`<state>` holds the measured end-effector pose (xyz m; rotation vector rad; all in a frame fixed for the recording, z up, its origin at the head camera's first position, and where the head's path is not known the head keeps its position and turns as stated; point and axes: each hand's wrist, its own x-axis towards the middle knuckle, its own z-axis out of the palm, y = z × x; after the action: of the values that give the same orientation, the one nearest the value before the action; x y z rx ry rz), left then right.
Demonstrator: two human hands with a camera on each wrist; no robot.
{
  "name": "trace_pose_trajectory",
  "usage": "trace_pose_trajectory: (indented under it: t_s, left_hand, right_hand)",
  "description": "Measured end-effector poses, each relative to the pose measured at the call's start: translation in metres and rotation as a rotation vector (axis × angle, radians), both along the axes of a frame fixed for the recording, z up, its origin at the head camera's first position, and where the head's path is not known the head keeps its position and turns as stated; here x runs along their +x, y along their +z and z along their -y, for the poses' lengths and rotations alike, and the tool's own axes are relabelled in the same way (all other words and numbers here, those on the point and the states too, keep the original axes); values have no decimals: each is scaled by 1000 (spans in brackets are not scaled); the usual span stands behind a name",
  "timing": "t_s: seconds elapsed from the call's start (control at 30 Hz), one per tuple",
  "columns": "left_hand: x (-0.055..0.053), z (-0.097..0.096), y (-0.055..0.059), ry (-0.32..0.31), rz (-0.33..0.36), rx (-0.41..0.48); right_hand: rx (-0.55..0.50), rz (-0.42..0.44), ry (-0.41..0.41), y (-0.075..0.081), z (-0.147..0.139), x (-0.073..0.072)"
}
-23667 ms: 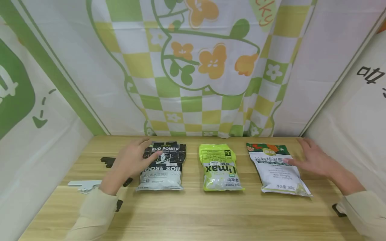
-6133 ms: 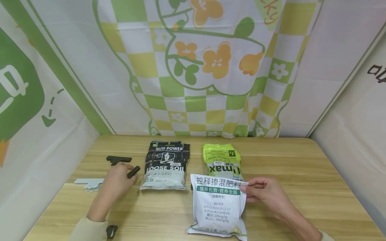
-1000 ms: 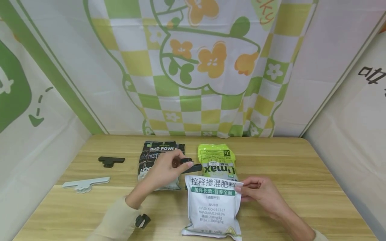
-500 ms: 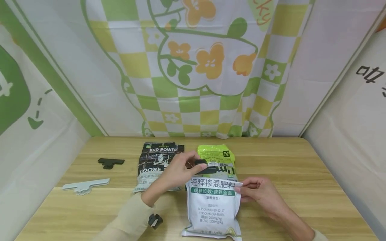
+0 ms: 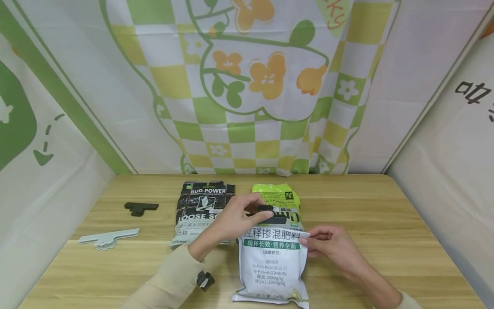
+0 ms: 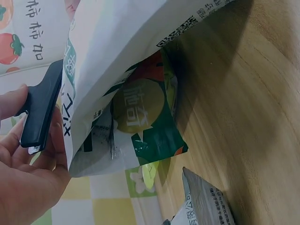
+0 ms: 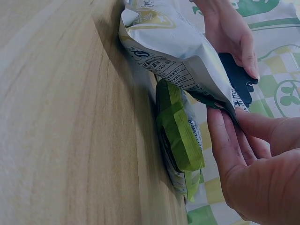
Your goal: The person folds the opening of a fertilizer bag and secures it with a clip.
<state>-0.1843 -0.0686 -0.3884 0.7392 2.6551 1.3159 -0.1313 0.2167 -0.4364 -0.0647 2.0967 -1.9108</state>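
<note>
A white fertilizer bag (image 5: 270,270) stands near the table front, its green top part (image 6: 157,112) folded down behind it. My right hand (image 5: 335,249) pinches the bag's upper right corner at the fold, thumb in front and fingers behind. Just above the folded top edge, my left hand (image 5: 241,216) holds a black bag clip (image 5: 275,219) between thumb and fingers. In the left wrist view the clip (image 6: 42,105) lies along the folded edge; whether it touches the bag I cannot tell. The clip's mouth is hidden.
Behind lie a black-and-white Loose Soil bag (image 5: 200,210), partly covered by my left hand, and a yellow-green Umax bag (image 5: 274,193). Another black clip (image 5: 140,208) and a pale grey clip (image 5: 109,238) lie at left. A printed cloth (image 5: 270,141) hangs along the table's back edge.
My left hand picked up the black clip at left after about six seconds ago and carried it right to the bag's top edge. My right hand brought the white bag forward earlier and stays on it.
</note>
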Motion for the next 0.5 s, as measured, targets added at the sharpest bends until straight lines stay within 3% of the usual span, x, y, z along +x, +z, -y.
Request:
trace_pose_trajectory:
  t_s: [0.5]
  left_hand:
    - [1, -8, -3, -42, -5, 15]
  right_hand:
    - [-45, -24, 24, 1, -1, 0]
